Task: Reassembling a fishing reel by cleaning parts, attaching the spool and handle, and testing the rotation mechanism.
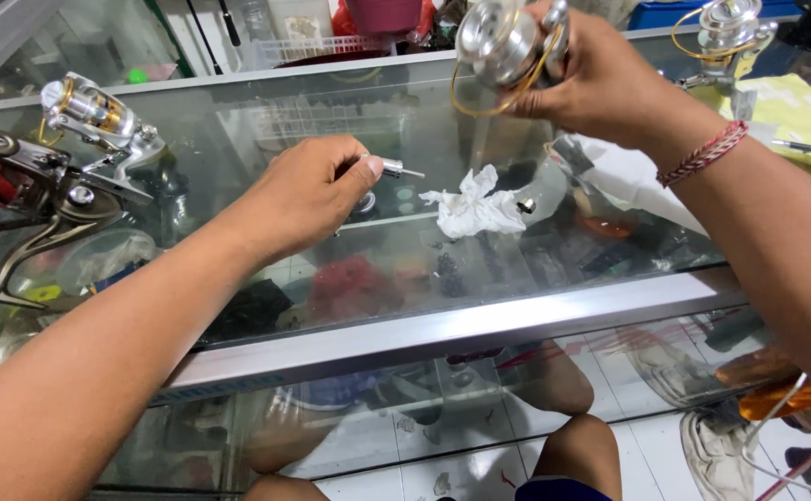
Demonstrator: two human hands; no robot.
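**Reel Spool Held Above Glass Counter**

The glass display counter [479, 306] carries two complete spinning reels, one at far left [90, 116]. The right hand [591, 83], fingers clamped around it, holds a silver reel spool [503, 42] raised over the counter. The left hand [303, 195] pinches a small metal shaft [396, 168] just above the glass. A crumpled tissue [470, 209] lies beside a tiny loose metal part [526, 206]. Risk: a slackened grip could drop the spool onto the glass; the loose part could roll away.

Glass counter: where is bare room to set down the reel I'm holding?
Free glass lies along the metal front edge, below the crumpled tissue, between the left hand and right forearm. The left end is crowded with reels; the back edge is cluttered.
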